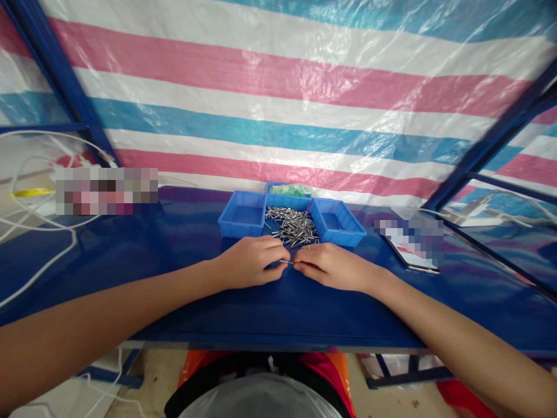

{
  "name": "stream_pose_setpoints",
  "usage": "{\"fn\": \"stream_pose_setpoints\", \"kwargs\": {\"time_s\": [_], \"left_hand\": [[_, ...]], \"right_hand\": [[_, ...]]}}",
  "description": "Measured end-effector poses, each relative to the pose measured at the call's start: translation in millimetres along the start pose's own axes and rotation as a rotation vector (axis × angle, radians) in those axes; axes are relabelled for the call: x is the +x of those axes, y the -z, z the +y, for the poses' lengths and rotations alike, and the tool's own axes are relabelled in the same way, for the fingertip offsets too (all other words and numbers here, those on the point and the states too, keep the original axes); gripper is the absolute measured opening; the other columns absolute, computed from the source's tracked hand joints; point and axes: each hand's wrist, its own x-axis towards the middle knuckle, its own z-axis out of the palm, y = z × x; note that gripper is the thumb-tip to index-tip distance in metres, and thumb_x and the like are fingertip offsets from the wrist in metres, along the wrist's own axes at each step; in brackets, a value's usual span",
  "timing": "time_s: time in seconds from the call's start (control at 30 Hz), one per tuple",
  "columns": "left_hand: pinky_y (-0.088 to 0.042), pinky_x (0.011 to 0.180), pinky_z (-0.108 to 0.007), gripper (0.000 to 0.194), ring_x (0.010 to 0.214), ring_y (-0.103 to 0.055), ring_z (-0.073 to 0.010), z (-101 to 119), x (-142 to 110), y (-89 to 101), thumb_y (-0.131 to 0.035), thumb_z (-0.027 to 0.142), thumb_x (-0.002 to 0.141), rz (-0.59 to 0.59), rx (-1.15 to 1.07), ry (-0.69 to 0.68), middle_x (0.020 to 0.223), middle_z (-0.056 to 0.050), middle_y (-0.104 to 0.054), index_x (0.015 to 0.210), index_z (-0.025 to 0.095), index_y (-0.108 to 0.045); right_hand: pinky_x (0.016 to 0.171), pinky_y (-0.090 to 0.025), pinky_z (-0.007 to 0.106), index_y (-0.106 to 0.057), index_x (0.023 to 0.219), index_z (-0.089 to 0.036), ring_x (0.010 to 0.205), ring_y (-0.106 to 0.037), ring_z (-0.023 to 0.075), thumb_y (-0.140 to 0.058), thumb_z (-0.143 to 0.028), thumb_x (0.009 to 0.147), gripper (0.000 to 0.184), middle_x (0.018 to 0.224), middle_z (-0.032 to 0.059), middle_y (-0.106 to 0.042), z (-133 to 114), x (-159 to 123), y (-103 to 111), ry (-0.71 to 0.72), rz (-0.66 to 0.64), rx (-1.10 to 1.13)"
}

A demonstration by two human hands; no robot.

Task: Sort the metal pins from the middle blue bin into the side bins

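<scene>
Between my two hands, just above the blue tabletop, a thin metal pin [286,262] lies level. My left hand [252,262] pinches its left end between thumb and fingertips. At the other end, the fingers of my right hand [333,264] are closed on the same pin. Directly beyond the hands is a loose heap of similar silvery metal pins [295,225]. A blue plastic bin [242,233] stands left of the heap, and a second blue bin [342,237] stands to its right. My fingers partly cover the pin's ends.
Behind the heap, another blue bin [289,201] holds greenish, clear plastic material. A phone [411,258] lies on the blue table [261,319] at the right. White cables [65,255] run along the left side. A striped plastic sheet [278,116] hangs behind, between blue metal posts [491,130].
</scene>
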Motion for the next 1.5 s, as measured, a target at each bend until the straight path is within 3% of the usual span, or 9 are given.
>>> {"fn": "stream_pose_setpoints", "kwargs": {"time_s": [0.23, 0.37, 0.67, 0.83, 1.03, 1.33, 1.5], "left_hand": [[-0.047, 0.077, -0.023, 0.017, 0.084, -0.059, -0.0131, 3.2, -0.4, 2.7, -0.043, 0.018, 0.090, 0.066, -0.003, -0.190, 0.090, -0.005, -0.066, 0.088, 0.016, -0.060], [-0.048, 0.076, -0.023, 0.015, 0.083, -0.060, -0.0139, 1.7, -0.4, 2.3, -0.045, 0.017, 0.088, 0.066, -0.005, -0.160, 0.089, -0.005, -0.066, 0.086, 0.015, -0.060], [-0.048, 0.078, -0.023, 0.018, 0.084, -0.060, -0.0136, 1.0, 0.1, 0.9, -0.042, 0.019, 0.091, 0.027, -0.034, -0.182, 0.090, -0.005, -0.067, 0.089, 0.016, -0.060], [-0.047, 0.074, -0.023, 0.013, 0.082, -0.060, -0.0142, 3.3, 0.0, 1.3, -0.044, 0.016, 0.083, -0.005, -0.100, -0.149, 0.086, -0.004, -0.065, 0.085, 0.016, -0.057], [-0.040, 0.065, -0.023, 0.013, 0.067, -0.057, -0.0123, -2.6, -1.0, -1.2, -0.050, 0.023, 0.089, -0.018, 0.004, -0.029, 0.072, 0.001, -0.063, 0.083, 0.017, -0.059], [-0.038, 0.065, -0.025, 0.019, 0.071, -0.058, -0.0139, -4.5, -1.7, -7.4, -0.046, 0.027, 0.094, -0.021, 0.118, -0.104, 0.078, 0.000, -0.066, 0.090, 0.017, -0.062], [-0.038, 0.066, -0.025, 0.018, 0.070, -0.057, -0.0142, -4.5, -1.7, -4.0, -0.048, 0.026, 0.092, -0.052, 0.127, -0.038, 0.074, 0.000, -0.064, 0.085, 0.017, -0.062]], "right_hand": [[0.066, -0.041, 0.023, -0.059, 0.090, -0.016, 0.070, -0.056, 0.0123, -0.043, -0.018, 0.095, 0.017, 0.078, 0.0028, -0.057, -0.3, -0.5, -1.8, 0.039, 0.022, -0.024], [0.068, -0.043, 0.024, -0.060, 0.097, -0.015, 0.073, -0.058, 0.0132, -0.048, -0.022, 0.094, 0.014, 0.081, 0.0033, -0.060, 1.2, -2.8, 1.7, 0.024, 0.023, -0.007], [0.067, -0.043, 0.025, -0.062, 0.092, -0.013, 0.071, -0.059, 0.0140, -0.043, -0.025, 0.097, 0.023, 0.078, 0.0052, -0.060, -2.5, 0.5, 1.1, 0.067, 0.048, -0.016], [0.067, -0.044, 0.025, -0.063, 0.091, -0.013, 0.072, -0.059, 0.0139, -0.046, -0.027, 0.096, 0.022, 0.079, 0.0052, -0.061, -1.5, 0.5, -0.5, 0.059, 0.036, -0.012], [0.070, -0.045, 0.026, -0.062, 0.099, -0.014, 0.076, -0.061, 0.0147, -0.048, -0.031, 0.095, 0.022, 0.083, 0.0056, -0.064, 0.6, -2.7, 4.1, 0.032, 0.043, -0.009], [0.067, -0.042, 0.025, -0.061, 0.094, -0.014, 0.072, -0.058, 0.0136, -0.041, -0.026, 0.098, 0.024, 0.079, 0.0049, -0.061, -0.3, 0.0, -1.5, 0.042, 0.032, -0.028], [0.065, -0.040, 0.024, -0.060, 0.085, -0.015, 0.068, -0.056, 0.0127, -0.040, -0.024, 0.097, 0.025, 0.074, 0.0031, -0.059, 1.2, -0.5, 3.4, 0.028, 0.019, -0.039]]}}
